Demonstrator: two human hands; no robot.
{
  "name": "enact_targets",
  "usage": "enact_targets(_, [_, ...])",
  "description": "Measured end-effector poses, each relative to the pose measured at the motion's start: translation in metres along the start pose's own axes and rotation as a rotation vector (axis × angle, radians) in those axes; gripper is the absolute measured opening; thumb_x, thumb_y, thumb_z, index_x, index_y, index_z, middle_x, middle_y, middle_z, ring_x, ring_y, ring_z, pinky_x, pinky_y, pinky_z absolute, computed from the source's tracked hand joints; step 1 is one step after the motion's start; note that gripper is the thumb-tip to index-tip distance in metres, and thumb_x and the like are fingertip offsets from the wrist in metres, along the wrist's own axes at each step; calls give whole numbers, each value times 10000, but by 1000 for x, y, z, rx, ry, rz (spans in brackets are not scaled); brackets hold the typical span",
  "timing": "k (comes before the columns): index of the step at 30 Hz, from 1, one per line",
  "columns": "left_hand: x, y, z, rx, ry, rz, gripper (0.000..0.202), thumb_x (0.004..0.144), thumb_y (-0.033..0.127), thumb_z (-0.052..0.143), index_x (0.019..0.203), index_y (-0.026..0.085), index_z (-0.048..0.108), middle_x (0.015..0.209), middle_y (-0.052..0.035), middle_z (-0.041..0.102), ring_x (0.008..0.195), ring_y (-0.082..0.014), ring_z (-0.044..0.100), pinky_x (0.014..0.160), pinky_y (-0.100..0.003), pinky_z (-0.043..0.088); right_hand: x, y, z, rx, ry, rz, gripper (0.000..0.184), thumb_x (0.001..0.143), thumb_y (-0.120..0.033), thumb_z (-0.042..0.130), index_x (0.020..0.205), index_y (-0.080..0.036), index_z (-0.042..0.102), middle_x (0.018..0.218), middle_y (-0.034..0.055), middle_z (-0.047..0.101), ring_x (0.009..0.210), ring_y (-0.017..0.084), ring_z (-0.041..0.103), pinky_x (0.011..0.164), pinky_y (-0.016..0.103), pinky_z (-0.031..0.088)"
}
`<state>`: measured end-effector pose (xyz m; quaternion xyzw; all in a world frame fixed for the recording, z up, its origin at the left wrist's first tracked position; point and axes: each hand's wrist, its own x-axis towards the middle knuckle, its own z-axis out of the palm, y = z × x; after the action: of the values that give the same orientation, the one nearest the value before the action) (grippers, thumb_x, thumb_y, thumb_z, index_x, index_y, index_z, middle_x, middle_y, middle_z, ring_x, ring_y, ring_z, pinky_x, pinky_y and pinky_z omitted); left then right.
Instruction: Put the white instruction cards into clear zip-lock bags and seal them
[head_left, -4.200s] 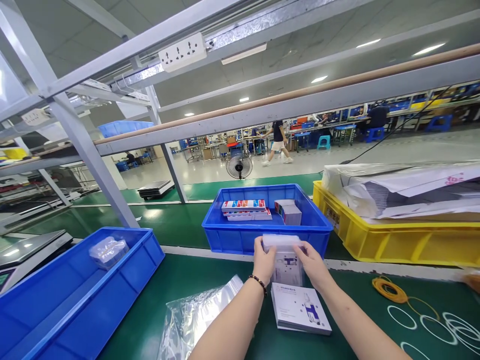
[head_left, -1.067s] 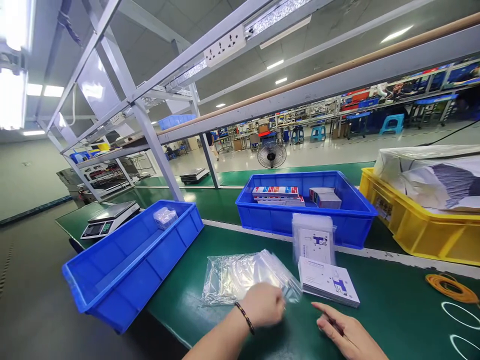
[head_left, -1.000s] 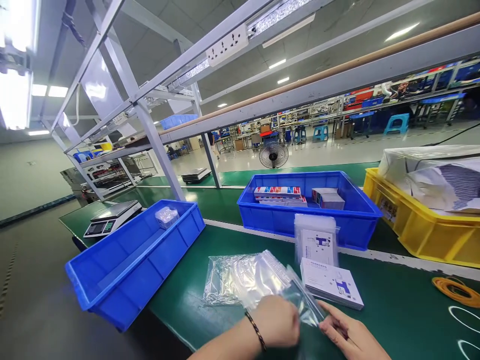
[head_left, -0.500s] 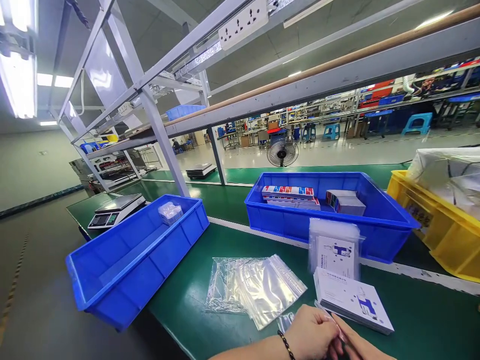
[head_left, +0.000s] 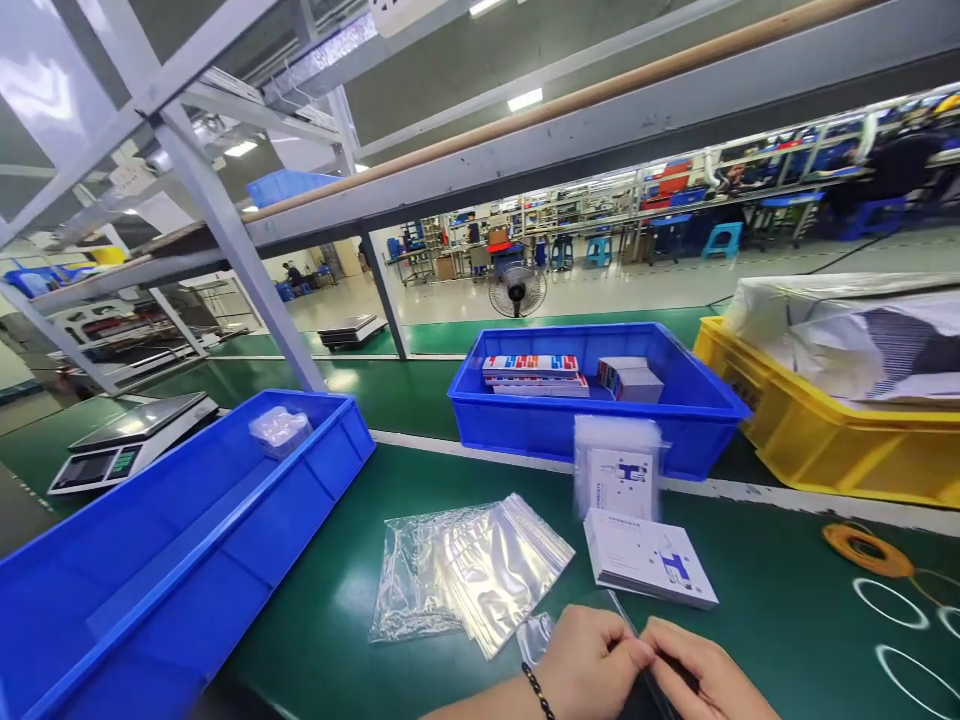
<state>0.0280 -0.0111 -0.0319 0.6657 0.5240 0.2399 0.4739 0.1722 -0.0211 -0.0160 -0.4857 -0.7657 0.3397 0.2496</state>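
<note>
My left hand [head_left: 589, 660], with a beaded bracelet at the wrist, is closed at the table's near side. My right hand [head_left: 701, 672] is closed against it, fingertips meeting. Between them shows a thin dark piece [head_left: 654, 692] with a pale, shiny edge, mostly hidden by the fingers. Just beyond lies a stack of white printed booklets [head_left: 649, 555]. Behind that stack, a clear bag with a printed booklet [head_left: 621, 480] leans on the blue bin. Left of my hands, clear zip bags [head_left: 502, 565] lie fanned out, and a small clear bag [head_left: 535, 637] lies beside my left wrist.
A blue bin [head_left: 525, 425] holds printed boxes; another blue bin [head_left: 255, 520] at left holds a clear-wrapped bundle. A yellow bin [head_left: 840, 455] stands at right. An orange coil [head_left: 866, 550] and white rings [head_left: 890, 603] lie at right. A scale [head_left: 135, 440] sits far left.
The view has swung right, bringing the orange coil and white rings into sight. My right hand shows more fully, and a thin strip now sticks up between the hands.
</note>
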Motion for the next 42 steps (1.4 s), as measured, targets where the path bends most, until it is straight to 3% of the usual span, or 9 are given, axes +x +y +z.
enact_targets(5, [-2, 0, 3, -75, 24, 39, 264, 773, 265, 466, 591, 128, 599, 528, 26, 494, 535, -94, 431, 511, -193, 308, -2, -2, 0, -76, -22, 7, 104, 711, -208, 427, 607, -214, 419, 590, -22, 508, 540, 127, 467, 497, 210, 400])
enact_targets(8, [-2, 2, 2, -51, 25, 32, 282, 769, 269, 471, 520, 144, 516, 484, 48, 417, 508, -87, 393, 493, -201, 277, -1, 0, 0, -116, 11, -51, 223, 789, -204, 329, 589, -206, 428, 571, -17, 531, 537, 119, 499, 510, 200, 407])
enact_targets(15, [-2, 4, 4, 95, 33, 26, 301, 752, 218, 430, 468, 173, 343, 480, 53, 346, 507, -88, 334, 494, -234, 225, -2, 8, 14, -366, 218, -6, 279, 780, -186, 333, 505, -215, 366, 482, -13, 466, 449, 131, 437, 451, 241, 304])
enact_targets(21, [5, -2, 5, 22, 55, -40, 324, 702, 263, 442, 435, 182, 276, 454, 59, 268, 483, -81, 261, 475, -236, 184, -2, 10, 12, -460, 355, -19, 236, 834, -201, 313, 718, -191, 519, 654, 53, 561, 592, 177, 539, 556, 272, 411])
enact_targets(24, [12, -4, 0, -134, 112, -77, 378, 689, 408, 465, 438, 192, 281, 446, 63, 256, 475, -81, 255, 467, -228, 193, -6, 1, 8, -469, 317, -195, 169, 817, -246, 406, 909, -179, 531, 784, 70, 573, 675, 183, 551, 595, 272, 446])
enact_targets(28, [11, -1, -8, -240, 75, -142, 416, 700, 537, 424, 469, 199, 354, 422, 59, 285, 443, -93, 287, 452, -230, 229, -9, -2, 5, -496, 221, -263, 245, 820, -136, 319, 775, -181, 556, 678, 58, 560, 587, 178, 518, 529, 277, 414])
enact_targets(32, [-3, 8, -18, 42, 188, 306, 271, 785, 369, 406, 629, 173, 509, 646, -28, 522, 667, -157, 469, 636, -270, 364, -10, 1, -5, -423, 144, -246, 282, 827, -114, 308, 785, -185, 577, 629, 21, 576, 550, 141, 531, 514, 234, 402])
enact_targets(35, [-9, 12, -23, 206, 63, 556, 145, 774, 225, 428, 797, 186, 565, 803, -55, 575, 836, -182, 486, 783, -303, 361, -11, 0, -16, -320, 69, -209, 272, 825, -115, 322, 755, -191, 574, 651, 7, 598, 570, 121, 544, 531, 209, 407])
enact_targets(42, [-3, 11, -29, 323, -90, 251, 84, 682, 200, 567, 611, 174, 531, 640, -3, 541, 699, -144, 489, 670, -246, 360, -15, -5, -42, -222, -91, -57, 191, 748, -214, 521, 574, -199, 444, 586, -34, 503, 536, 109, 464, 493, 202, 370])
